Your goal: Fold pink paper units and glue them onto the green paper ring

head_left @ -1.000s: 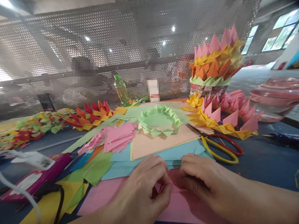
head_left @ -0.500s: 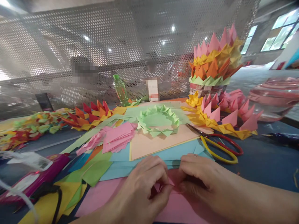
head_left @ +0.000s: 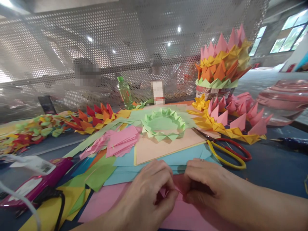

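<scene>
My left hand [head_left: 151,189] and my right hand [head_left: 204,183] face each other, low in the middle of the head view. Between them a small piece of pink paper [head_left: 178,185] is pinched at both sides, mostly covered by the fingers. A ring shows on a finger of the right hand. Beneath the hands lies a large pink sheet [head_left: 106,202], with blue sheets [head_left: 125,171] just beyond it. Farther back, a ring of folded light-green paper [head_left: 162,136] rests on a peach sheet [head_left: 151,150]. A stack of cut pink paper [head_left: 124,141] lies to its left.
Red-and-yellow-handled scissors [head_left: 225,152] lie right of the sheets. A purple glue gun [head_left: 40,183] and its cable sit at left. Folded-paper rings [head_left: 238,123], a tall paper-decorated basket [head_left: 218,67], a clear pink container [head_left: 282,101] and a green-capped bottle [head_left: 125,93] stand farther back.
My right fingers have shifted very slightly on the pink paper. The rest of the scene is offset a touch to the right, as the camera has moved a little.
</scene>
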A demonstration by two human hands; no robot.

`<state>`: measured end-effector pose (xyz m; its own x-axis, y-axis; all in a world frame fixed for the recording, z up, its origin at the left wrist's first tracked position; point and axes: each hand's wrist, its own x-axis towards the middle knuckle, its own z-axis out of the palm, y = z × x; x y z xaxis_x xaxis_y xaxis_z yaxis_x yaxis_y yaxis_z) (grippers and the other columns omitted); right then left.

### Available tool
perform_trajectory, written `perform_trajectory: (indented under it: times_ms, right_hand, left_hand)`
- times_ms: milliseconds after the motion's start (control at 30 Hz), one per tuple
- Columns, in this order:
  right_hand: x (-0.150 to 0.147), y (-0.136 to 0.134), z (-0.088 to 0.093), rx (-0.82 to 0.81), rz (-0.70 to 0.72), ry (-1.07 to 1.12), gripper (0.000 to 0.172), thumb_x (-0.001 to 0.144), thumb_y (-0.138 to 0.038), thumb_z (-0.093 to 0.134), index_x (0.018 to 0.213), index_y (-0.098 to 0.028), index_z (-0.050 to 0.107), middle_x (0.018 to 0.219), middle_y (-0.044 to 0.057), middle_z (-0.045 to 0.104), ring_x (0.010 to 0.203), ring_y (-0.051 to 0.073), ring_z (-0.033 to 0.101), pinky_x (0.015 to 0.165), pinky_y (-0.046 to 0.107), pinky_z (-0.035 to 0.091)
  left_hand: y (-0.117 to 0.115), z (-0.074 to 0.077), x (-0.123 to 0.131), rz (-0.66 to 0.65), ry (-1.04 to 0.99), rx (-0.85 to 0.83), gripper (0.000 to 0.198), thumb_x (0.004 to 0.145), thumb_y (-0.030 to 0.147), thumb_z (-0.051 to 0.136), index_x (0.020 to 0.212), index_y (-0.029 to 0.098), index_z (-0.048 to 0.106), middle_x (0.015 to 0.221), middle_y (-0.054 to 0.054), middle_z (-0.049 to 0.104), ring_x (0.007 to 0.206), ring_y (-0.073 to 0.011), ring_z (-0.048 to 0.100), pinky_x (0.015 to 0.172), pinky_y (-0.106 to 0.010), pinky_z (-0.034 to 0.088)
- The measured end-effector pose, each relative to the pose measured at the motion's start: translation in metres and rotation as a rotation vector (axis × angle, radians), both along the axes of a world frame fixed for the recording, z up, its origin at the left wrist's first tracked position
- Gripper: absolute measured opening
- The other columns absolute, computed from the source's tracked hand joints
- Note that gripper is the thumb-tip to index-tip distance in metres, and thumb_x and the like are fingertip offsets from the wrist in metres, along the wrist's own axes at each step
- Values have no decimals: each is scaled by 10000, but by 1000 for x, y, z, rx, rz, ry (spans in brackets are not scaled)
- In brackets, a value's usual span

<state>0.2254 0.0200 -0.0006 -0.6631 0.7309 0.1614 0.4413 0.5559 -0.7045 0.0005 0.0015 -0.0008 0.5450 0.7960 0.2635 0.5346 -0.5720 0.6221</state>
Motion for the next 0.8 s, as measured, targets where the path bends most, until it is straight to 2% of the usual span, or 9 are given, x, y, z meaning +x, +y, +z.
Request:
perform_trajectory:
  times_ms: [167,300,533,800]
  right_hand:
    - [-2,-1,2,-18,-19,33,122,882,-111,656,839,-210,597,825,-47,616,774,106,566,697,204,388]
    - [-1,0,2,-41,23,34,121,892,-112,651,836,-215,621,839,-42,638,778,108,584,707,204,401]
    - [1,-1,1,-77,0,1,125,885,-117,655,878,-235,615,892,-41,637,820,117,593,727,208,414]
    - [0,-2,2,-49,5,-46,147,880,-115,669,844,-237,596,872,-56,634,826,109,601,726,202,420]
  left_hand:
    - [-1,3,0,-6,8,-38,201,830,13,555,795,204,502,874,23,537,852,-141,516,765,-286,396]
    - [-2,4,0,53,1,-49,212,829,20,582,872,221,532,963,16,539,920,-162,514,821,-316,400]
    - [-6,4,-3,143,8,0,266,816,24,590,947,245,519,1082,-15,526,1054,-215,485,906,-367,400]
    - [-5,13,-7,126,69,-69,306,800,13,576,987,244,502,1125,-48,517,1084,-245,487,947,-422,428]
